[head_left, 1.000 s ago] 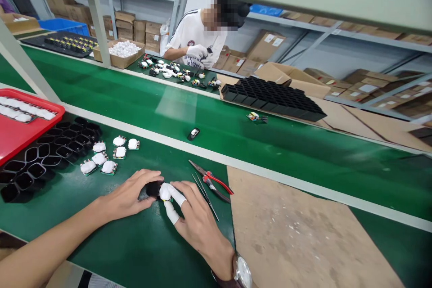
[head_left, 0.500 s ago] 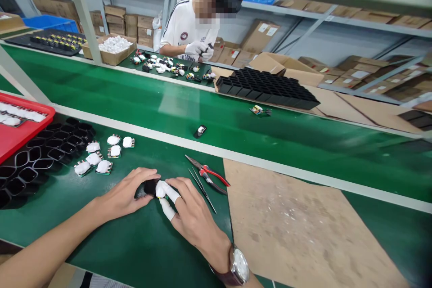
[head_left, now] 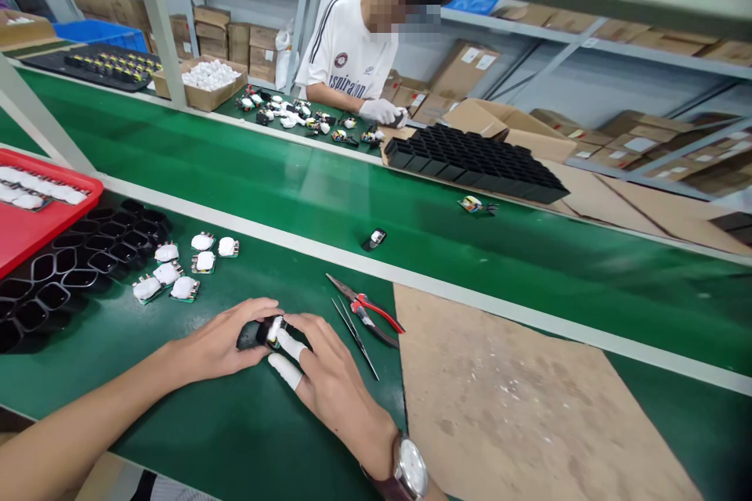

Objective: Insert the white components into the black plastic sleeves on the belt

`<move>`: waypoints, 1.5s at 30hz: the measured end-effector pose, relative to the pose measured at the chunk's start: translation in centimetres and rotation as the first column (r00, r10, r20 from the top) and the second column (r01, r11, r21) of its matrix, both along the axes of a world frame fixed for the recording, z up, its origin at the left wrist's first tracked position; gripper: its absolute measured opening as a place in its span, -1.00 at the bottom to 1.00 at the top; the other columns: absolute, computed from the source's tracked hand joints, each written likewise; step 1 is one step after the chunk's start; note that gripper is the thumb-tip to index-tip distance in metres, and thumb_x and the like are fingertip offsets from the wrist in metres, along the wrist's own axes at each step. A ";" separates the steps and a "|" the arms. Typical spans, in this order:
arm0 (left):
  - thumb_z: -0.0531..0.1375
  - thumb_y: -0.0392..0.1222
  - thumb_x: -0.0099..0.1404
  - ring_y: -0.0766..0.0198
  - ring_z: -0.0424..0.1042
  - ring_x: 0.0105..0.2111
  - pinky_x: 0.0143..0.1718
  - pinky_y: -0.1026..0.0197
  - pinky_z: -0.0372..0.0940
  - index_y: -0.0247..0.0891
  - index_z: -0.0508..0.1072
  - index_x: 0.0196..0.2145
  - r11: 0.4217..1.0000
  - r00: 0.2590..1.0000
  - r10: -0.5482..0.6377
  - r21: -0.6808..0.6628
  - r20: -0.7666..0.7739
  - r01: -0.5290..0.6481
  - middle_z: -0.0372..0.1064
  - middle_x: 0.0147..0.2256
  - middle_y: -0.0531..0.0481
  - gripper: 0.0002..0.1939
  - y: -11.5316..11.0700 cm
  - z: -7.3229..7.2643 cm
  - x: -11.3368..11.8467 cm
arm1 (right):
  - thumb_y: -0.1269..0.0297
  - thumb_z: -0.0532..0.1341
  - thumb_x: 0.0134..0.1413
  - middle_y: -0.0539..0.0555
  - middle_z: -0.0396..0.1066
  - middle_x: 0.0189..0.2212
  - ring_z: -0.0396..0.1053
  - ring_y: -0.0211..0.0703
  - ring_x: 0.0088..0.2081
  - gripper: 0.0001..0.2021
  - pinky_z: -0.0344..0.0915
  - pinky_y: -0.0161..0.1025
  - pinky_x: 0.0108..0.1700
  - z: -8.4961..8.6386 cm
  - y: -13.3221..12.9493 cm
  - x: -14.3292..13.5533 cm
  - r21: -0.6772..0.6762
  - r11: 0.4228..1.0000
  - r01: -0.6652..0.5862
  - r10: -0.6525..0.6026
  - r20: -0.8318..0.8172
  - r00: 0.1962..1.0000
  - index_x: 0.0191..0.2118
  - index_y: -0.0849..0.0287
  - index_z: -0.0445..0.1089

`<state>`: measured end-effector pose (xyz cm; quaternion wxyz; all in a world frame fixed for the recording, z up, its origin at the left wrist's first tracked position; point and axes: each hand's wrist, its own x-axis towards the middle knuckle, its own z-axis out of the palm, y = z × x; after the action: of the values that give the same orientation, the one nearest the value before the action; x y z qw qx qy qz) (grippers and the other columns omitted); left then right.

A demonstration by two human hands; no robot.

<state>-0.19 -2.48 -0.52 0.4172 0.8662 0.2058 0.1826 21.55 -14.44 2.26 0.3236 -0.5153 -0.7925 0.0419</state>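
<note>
My left hand [head_left: 220, 340] is wrapped round a black plastic housing [head_left: 251, 335] lying sideways just above or on the green bench. A small circuit board [head_left: 275, 329] with a white lump on it sits partly inside the housing's right end. White finger covers are on the thumb and index finger of my right hand [head_left: 338, 380]. The index finger presses on the board, other fingers curl behind it, and the thumb hangs a little below. Several similar white-topped boards [head_left: 185, 288] lie left of my hands. Pliers [head_left: 367, 313] and tweezers [head_left: 356, 338] rest to the right.
Rows of black housings [head_left: 82, 279] and a red tray [head_left: 35, 231] stand at left. A cardboard sheet [head_left: 517, 399] covers the bench at right. Beyond a pale rail, a green belt [head_left: 282, 172] carries a filled housing [head_left: 374, 239] and a board [head_left: 471, 205]. A gloved co-worker [head_left: 352, 47] works opposite.
The board has gone deeper into the housing, and my right thumb has come away from it. The co-worker's hands have lowered towards the black housings. Pieces on the belt have shifted right.
</note>
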 end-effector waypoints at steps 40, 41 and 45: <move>0.44 0.05 0.25 0.06 0.51 -0.04 0.06 0.04 0.42 0.03 0.15 0.39 0.992 0.990 0.010 -0.125 -0.139 -0.027 0.48 0.05 -0.04 -0.13 0.0 -0.2 -0.8 | 0.61 0.03 0.30 0.16 0.45 -0.22 0.36 -0.06 -0.32 -0.73 0.30 -0.17 -0.36 1.1 -2.8 -1.0 0.097 0.967 0.236 -0.255 0.350 0.901 -0.05 0.21 0.38; 0.44 0.05 0.26 0.06 0.51 -0.03 0.07 0.04 0.42 0.04 0.14 0.39 0.992 0.990 0.006 -0.126 -0.139 -0.023 0.47 0.08 -0.04 -0.13 0.0 -0.3 -0.9 | 0.62 0.02 0.28 0.16 0.44 -0.23 0.34 -0.05 -0.32 -0.73 0.28 -0.17 -0.38 1.2 -2.8 -1.0 0.102 0.967 0.233 -0.255 0.366 0.895 -0.11 0.20 0.38; 0.44 0.05 0.27 0.05 0.51 0.00 0.08 0.03 0.42 0.03 0.13 0.40 0.992 0.990 -0.002 -0.124 -0.143 -0.016 0.46 0.11 -0.06 -0.13 0.0 -0.2 -0.9 | 0.64 0.02 0.21 0.15 0.40 -0.29 0.27 -0.07 -0.35 -0.73 0.20 -0.17 -0.41 1.5 -2.7 -1.2 0.117 0.966 0.231 -0.259 0.411 0.874 -0.30 0.14 0.33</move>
<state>-1.06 -2.48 -0.74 0.4539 0.8486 0.2492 0.1086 20.35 -17.09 3.81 0.1635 -0.5974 -0.7729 -0.1375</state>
